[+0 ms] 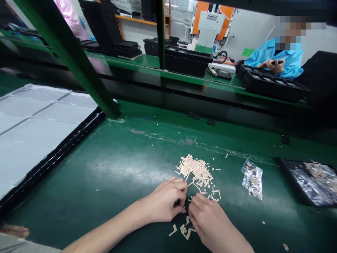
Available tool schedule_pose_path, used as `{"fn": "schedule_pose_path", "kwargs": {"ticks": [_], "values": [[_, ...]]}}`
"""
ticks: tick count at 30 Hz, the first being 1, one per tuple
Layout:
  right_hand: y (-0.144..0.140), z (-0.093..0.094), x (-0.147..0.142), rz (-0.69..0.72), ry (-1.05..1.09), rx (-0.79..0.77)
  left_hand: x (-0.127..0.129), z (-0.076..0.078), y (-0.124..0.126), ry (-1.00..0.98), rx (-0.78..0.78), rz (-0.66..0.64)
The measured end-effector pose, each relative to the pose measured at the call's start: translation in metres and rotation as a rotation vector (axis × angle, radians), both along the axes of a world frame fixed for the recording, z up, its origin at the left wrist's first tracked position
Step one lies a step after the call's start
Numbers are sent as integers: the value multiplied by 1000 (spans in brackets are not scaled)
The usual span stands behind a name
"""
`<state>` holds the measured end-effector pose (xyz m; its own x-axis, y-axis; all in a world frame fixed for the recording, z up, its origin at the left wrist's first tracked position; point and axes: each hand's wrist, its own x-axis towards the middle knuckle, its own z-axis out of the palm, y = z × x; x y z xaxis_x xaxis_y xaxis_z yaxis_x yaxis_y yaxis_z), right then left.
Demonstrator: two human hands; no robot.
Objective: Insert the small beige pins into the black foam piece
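Left hand: our left hand [164,202] rests on the dark green bench mat [113,175], fingers curled, pinching something too small to identify.
Right hand: our right hand [210,221] meets it fingertip to fingertip; we cannot tell what it grips.
Parts: a heap of small beige plastic strips [196,170] lies at 12 o'clock of the hands; loose strips [184,230] lie beneath them.
Bag: a small clear plastic bag [252,179] sits at 2 o'clock.

green workbench [110,168], green frame post [71,56], shelf [137,20]
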<state>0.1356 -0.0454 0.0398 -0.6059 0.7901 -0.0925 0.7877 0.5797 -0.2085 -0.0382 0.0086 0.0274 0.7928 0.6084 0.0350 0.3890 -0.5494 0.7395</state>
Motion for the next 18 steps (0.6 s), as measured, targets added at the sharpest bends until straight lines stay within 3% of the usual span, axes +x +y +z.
{"fn": "schedule_pose_path", "kwargs": {"ticks": [3, 6, 14, 18], "values": [[4, -2, 3, -97, 135, 12, 3, -2, -2, -37, 7, 61], [13, 2, 11, -272, 355, -91, 6, -2, -2, -110, -40, 137], [17, -3, 11, -491, 682, -260, 10, 2, -5, -260, -400, 261], [16, -5, 6, -527, 787, -192, 12, -1, -6, -330, -615, 335]]}}
